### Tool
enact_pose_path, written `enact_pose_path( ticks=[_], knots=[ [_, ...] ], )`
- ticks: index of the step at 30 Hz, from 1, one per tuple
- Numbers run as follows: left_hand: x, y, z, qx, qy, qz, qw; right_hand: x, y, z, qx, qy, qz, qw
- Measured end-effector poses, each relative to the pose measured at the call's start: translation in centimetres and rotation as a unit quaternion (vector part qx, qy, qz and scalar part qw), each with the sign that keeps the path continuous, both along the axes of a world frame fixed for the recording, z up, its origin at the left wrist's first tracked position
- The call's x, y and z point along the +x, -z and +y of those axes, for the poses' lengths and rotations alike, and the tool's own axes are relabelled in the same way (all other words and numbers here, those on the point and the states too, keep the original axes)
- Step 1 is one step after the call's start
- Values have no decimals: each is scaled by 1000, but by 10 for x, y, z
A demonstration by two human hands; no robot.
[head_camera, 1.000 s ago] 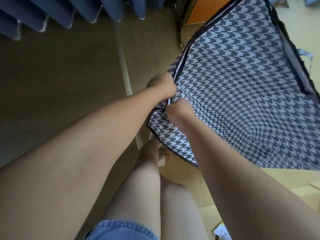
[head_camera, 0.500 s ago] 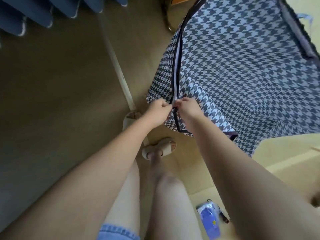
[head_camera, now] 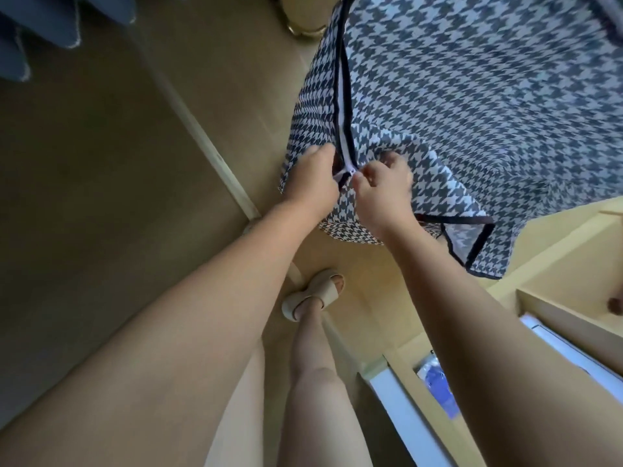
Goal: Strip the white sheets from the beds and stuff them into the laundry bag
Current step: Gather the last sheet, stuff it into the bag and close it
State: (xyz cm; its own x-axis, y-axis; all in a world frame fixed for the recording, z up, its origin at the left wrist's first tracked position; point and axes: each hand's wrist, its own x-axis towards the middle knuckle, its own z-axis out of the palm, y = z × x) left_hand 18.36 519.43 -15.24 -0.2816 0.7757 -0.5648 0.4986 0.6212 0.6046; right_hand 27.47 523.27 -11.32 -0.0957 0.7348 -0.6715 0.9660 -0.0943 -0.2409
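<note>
The laundry bag point(head_camera: 472, 106), of black-and-white houndstooth cloth with dark trim, fills the view from 12 to 3 o'clock and hangs above the floor point(head_camera: 101, 197). A white zipper point(head_camera: 344, 129) runs down its near edge, from 12 o'clock toward the centre. Both hands meet at the lower end of this zipper, just above the centre of the view. The left hand point(head_camera: 312, 180) is at 9 o'clock from the zipper end; its fingers point(head_camera: 315, 153) are curled and grip the bag cloth there. The right hand point(head_camera: 384, 190) is at 3 o'clock from it, and its thumb and forefinger pinch the zipper end, the other fingers bent. Below the hands, at 6 o'clock, one foot in a beige sandal point(head_camera: 313, 293) stands on the floor. A blue curtain point(head_camera: 40, 28) hangs at 10 o'clock, and yellow furniture point(head_camera: 556, 264) is at 4 o'clock.
</note>
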Motion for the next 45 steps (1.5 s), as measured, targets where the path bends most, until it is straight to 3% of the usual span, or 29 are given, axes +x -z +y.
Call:
enact_pose_path(
  ticks=[3,4,5,6,7,8,9,10,12,14,16,17,18,19,21,22,24,26,28,30,32,33,35,38,40,43,45],
  knots=[
    [-21,-4,-10,10,75,34,997,-9,-4,-1,-11,-16,20,1000],
    [-24,-3,-14,-11,36,57,998,-13,-3,-2,-19,-7,35,999],
    [-26,-2,-18,-58,-63,51,995,-18,-4,-4,-25,4,46,999],
    [-25,-2,-20,-127,-214,-22,968,-24,-5,-5,-31,5,55,998],
    [-24,-8,-18,-210,-371,-176,887,-30,-6,-6,-38,-6,58,998],
    [-21,-13,-16,-268,-464,-348,770,-36,-7,-7,-43,-22,54,997],
    [-17,-17,-13,-276,-500,-461,679,-43,-8,-8,-38,-36,48,997],
    [-11,-15,-12,-238,-527,-509,638,-48,-7,-8,-23,-44,40,998],
    [-4,-14,-8,-179,-524,-484,678,-53,-6,-6,12,-52,16,998],
    [-9,-9,-8,-142,-484,-370,780,-50,-4,-7,33,-57,-8,998],
    [-25,-1,-22,-119,-297,-202,926,-44,-4,-9,51,-60,-13,997],
    [-34,-2,-33,-127,-143,-112,975,-43,-4,-12,56,-55,-8,997],
    [-43,-4,-46,-138,-1,-32,990,-42,-5,-15,58,-47,2,997],
    [-50,-5,-58,-131,94,22,987,-40,-6,-18,54,-37,11,998],
    [-54,-5,-72,-100,140,67,983,-39,-7,-25,50,-12,15,999],
    [-50,-5,-76,-98,105,67,987,-39,-6,-30,46,4,21,999],
    [-41,-1,-73,-159,-72,-17,984,-40,-3,-41,44,54,42,997],
    [-27,8,-71,-220,-201,-168,940,-44,0,-49,60,88,45,993],
    [-16,19,-75,-232,-120,-171,950,-47,4,-54,98,117,12,988],
    [-13,23,-81,-182,109,-55,976,-49,7,-57,135,148,-19,980],
    [-19,24,-78,-119,271,-3,955,-52,10,-58,141,170,-13,975],
    [-24,20,-71,-119,300,-12,946,-53,12,-59,138,182,2,973],
    [-39,12,-51,-136,279,-56,949,-54,17,-58,135,201,29,970],
    [-60,-3,-19,-117,46,-130,984,-53,21,-56,132,240,15,962],
    [-66,-4,3,-76,-22,-118,990,-53,19,-57,121,255,8,959],
    [-55,-7,25,-122,39,-148,981,-62,13,-62,129,250,21,959],
    [-43,-4,31,-137,142,-77,977,-68,10,-63,140,251,5,958]
  ],
)
